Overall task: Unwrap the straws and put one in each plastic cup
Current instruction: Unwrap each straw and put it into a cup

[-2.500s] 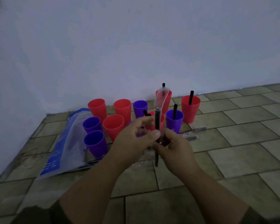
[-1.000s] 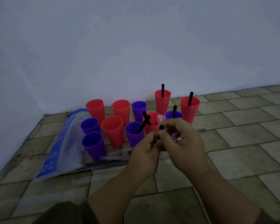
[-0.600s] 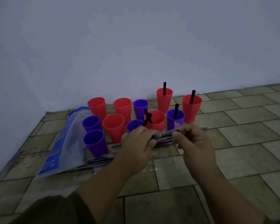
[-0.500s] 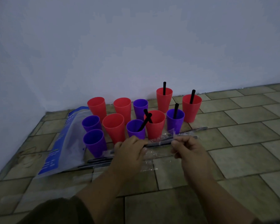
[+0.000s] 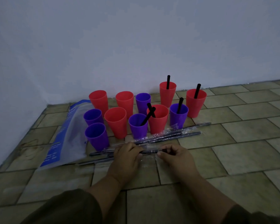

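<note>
Black inside its clear film, a wrapped straw (image 5: 149, 151) was held roughly level between two hands, low over the tiled floor (image 5: 233, 159); whether it was touching the tiles could not be told. It was gripped by the curled fingers of the left hand (image 5: 126, 156), and its other end was pinched between thumb and fingers of the right hand (image 5: 176, 156). Further wrapped straws (image 5: 184, 135) were laid on the floor just beyond the hands, in front of the plastic cups (image 5: 116, 126). Eleven cups, red and purple, were stood upright near the pale wall (image 5: 136, 46). Bare black straws (image 5: 168, 81) were seen in the five cups towards the right, and none in the six on the left. A blue and clear bag (image 5: 66, 138) was laid flat beside the leftmost cups.
</note>
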